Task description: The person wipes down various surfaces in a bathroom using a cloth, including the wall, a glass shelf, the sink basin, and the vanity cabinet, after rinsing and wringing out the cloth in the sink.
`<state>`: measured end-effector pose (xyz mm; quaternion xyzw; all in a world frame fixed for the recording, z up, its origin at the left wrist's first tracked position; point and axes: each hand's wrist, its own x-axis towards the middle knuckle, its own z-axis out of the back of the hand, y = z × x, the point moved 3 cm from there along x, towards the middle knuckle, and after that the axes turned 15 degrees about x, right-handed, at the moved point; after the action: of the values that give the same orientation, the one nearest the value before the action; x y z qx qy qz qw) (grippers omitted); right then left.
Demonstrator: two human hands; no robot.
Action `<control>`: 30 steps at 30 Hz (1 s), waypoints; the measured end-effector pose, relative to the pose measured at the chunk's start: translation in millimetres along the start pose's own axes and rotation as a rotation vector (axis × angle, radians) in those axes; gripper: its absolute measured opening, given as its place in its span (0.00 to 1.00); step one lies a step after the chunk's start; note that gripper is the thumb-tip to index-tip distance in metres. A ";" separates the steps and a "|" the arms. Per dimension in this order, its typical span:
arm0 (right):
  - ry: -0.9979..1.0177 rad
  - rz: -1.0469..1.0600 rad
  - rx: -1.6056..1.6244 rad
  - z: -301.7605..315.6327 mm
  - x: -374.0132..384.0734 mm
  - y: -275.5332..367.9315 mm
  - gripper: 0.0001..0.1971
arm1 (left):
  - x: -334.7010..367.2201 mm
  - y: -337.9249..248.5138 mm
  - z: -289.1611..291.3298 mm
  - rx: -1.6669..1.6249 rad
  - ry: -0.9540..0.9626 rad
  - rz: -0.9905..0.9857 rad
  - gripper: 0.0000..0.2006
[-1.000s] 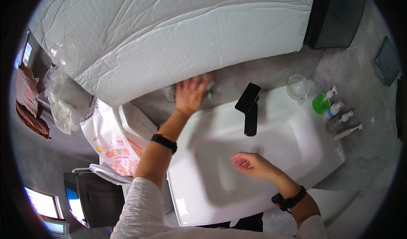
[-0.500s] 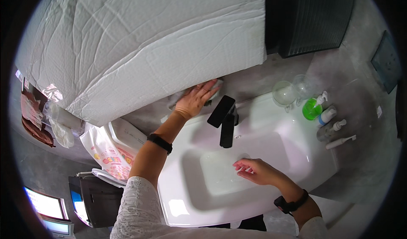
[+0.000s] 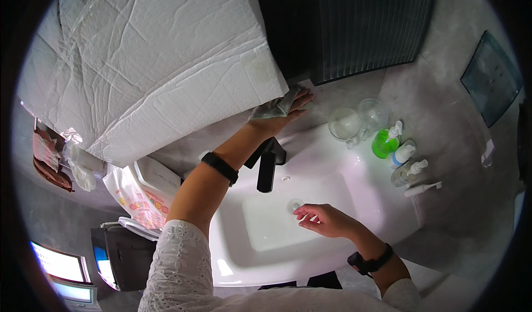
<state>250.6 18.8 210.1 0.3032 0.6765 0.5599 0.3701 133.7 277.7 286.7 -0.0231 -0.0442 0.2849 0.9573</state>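
Observation:
My left hand point(image 3: 284, 117) reaches past the black faucet point(image 3: 266, 171) to the grey wall, just under the corner of a white-wrapped panel. It holds a crumpled grey cloth point(image 3: 271, 108) against the wall, its fingers stretched out beside the cloth. The left forearm crosses over the faucet and hides part of it. My right hand point(image 3: 324, 220) hangs over the white sink point(image 3: 233, 267), near the drain point(image 3: 295, 205). Its fingers are loosely bent and a little apart, with nothing in them.
Two clear glass mugs point(image 3: 344, 125), a green soap bottle point(image 3: 384, 144), more pump bottles point(image 3: 409, 173) and an electric toothbrush point(image 3: 422, 189) line the sink's right rim. The large white-wrapped panel point(image 3: 166, 63) overhangs at upper left. A toilet seat point(image 3: 138, 228) stands at left.
My left hand has moved right along the wall with the cloth, and its forearm now covers part of the faucet. The view has shifted right. My right hand stays over the sink.

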 end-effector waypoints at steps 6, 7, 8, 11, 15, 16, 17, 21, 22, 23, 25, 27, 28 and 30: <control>-0.300 0.283 0.302 57.7 37.0 -38.2 0.29 | -1.8 -34.4 10.1 0.054 -0.103 0.093 0.22; -0.419 0.307 0.372 61.9 51.0 -25.4 0.34 | -2.7 -44.1 7.3 -0.018 -0.174 0.133 0.20; -0.414 0.312 0.375 58.7 66.4 -14.4 0.34 | -5.7 -52.1 3.8 -0.086 -0.243 0.179 0.19; -0.490 0.612 0.581 63.6 94.5 1.3 0.38 | -9.9 -76.7 -24.2 -0.432 -0.562 0.350 0.15; -0.608 0.771 0.228 80.6 119.5 3.8 0.31 | -47.6 -71.0 -69.6 -0.876 -0.519 0.564 0.24; -0.660 0.842 0.005 83.1 123.9 17.5 0.30 | -63.4 -72.8 -72.2 -0.817 -0.641 0.482 0.28; -0.709 0.928 -0.063 94.8 125.3 35.8 0.27 | -72.3 -83.2 -69.0 -0.830 -0.639 0.483 0.28; -0.671 0.937 -0.626 106.5 169.7 58.0 0.19 | -117.3 -105.5 -38.8 -0.747 -0.454 0.530 0.33; -0.614 0.782 -0.825 100.1 185.3 44.4 0.14 | -131.6 -102.5 -38.3 -0.741 -0.391 0.537 0.33; -0.618 0.777 -0.839 106.3 189.4 18.4 0.14 | -134.8 -103.5 -37.5 -0.752 -0.395 0.527 0.33; -0.591 0.771 -0.853 114.3 189.7 -23.4 0.12 | -137.2 -107.3 -41.6 -0.786 -0.342 0.475 0.31; -0.654 0.649 -0.775 118.6 198.8 -31.4 0.11 | -140.9 -104.3 -46.5 -0.782 -0.360 0.482 0.30; -0.699 0.525 -0.670 105.6 203.2 -34.5 0.11 | -150.4 -102.6 -44.7 -0.769 -0.345 0.498 0.30; -0.819 0.529 -0.248 128.1 206.7 -35.4 0.11 | -138.0 -109.5 -45.3 -0.802 -0.347 0.457 0.29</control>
<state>246.3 250.8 129.4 0.6128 0.3040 0.5458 0.4839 82.6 109.7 239.4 -0.3512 -0.3030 0.4476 0.7646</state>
